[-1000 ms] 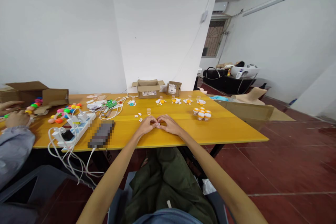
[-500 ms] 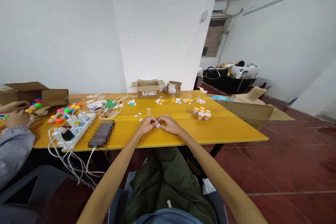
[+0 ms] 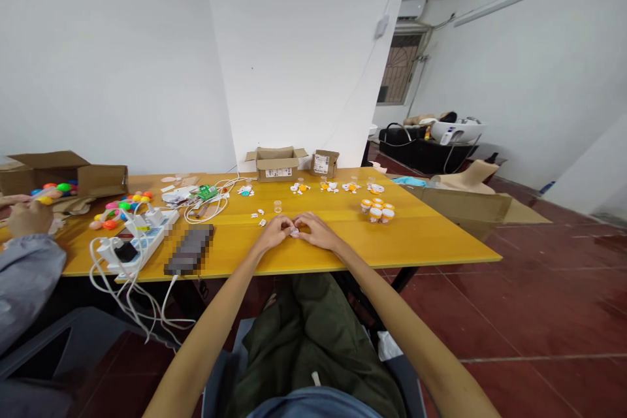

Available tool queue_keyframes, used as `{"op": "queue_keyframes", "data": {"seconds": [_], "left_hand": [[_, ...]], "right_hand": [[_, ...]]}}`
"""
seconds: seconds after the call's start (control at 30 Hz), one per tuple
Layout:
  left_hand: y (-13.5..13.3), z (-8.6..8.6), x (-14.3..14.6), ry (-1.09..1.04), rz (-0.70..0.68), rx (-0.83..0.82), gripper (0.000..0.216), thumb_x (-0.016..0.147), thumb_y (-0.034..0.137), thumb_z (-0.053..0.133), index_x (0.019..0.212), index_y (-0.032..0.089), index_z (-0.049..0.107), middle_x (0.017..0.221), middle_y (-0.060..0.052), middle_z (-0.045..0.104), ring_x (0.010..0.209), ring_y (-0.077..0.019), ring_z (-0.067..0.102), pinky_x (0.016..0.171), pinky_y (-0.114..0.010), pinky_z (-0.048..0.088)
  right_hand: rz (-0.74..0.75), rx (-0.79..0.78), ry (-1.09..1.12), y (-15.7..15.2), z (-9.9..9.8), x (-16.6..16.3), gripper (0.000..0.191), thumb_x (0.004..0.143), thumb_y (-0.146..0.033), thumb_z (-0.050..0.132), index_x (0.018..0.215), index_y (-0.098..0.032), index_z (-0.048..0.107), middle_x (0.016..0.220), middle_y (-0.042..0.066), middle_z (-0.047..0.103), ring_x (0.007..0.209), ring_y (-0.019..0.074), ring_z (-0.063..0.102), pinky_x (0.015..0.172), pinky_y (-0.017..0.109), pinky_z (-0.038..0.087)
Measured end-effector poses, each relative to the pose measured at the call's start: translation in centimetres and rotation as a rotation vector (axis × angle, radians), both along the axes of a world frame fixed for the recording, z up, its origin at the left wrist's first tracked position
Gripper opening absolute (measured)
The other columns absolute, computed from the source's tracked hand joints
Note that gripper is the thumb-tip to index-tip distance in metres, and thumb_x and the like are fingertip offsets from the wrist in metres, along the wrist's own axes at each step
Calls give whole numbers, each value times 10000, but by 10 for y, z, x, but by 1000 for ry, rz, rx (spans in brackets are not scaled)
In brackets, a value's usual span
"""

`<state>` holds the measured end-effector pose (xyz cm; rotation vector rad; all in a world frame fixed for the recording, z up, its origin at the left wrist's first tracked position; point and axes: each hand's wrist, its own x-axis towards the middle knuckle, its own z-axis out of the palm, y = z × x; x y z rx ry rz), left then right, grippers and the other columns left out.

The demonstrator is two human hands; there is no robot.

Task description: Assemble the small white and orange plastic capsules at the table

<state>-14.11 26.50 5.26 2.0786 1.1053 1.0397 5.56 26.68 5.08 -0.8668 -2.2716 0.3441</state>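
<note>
Near the table's front edge, my left hand (image 3: pixel 276 231) and my right hand (image 3: pixel 314 231) meet, fingers bent, around a small whitish piece (image 3: pixel 294 232). Both hands pinch it between them; fingers cover much of it and its kind is too small to make out. A small clear round cup (image 3: pixel 277 206) stands just beyond my left hand. Left of that hand lie several small white pieces (image 3: pixel 262 223) with dark marks. Farther right is a cluster of small tubs with orange-rimmed white lids (image 3: pixel 377 210).
Piles of white, orange and teal parts (image 3: pixel 300 189) line the table's back, before two cardboard boxes (image 3: pixel 278 170). At left are a power strip (image 3: pixel 147 241) with cables, a dark blurred device (image 3: pixel 191 249), colourful balls (image 3: pixel 122 208), and a co-worker's hand (image 3: pixel 30 217) by an open carton.
My hands stay in nearly the same place around the whitish piece. At far left, the co-worker's hands and the coloured balls they hold have shifted up toward the carton.
</note>
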Motion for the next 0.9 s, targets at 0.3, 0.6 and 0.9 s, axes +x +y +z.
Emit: {"op": "queue_keyframes", "data": {"seconds": [0.3,0.6,0.9], "left_hand": [[-1,1,0,-22,-24,-28,84,798,245,634,751,195,683,784,-6,668,781,-167,616,823,-320,512],[-5,4,0,-44,-22,-48,82,765,268,684,818,206,675,807,6,676,784,-166,611,804,-310,513],[-3,-2,-2,-29,1,-20,259,706,267,739,949,223,662,929,-5,698,857,-179,624,868,-330,521]], "right_hand": [[-22,-2,16,-2,0,-1,145,858,-359,723,906,-239,656,1011,36,698,978,218,629,939,417,458],[-35,-3,14,-4,2,-1,191,847,-364,725,981,-244,663,1012,43,694,960,223,620,889,392,476],[-181,85,56,0,-2,9,233,920,-235,552,1121,-272,663,1096,69,688,1032,247,601,948,408,467]]}}
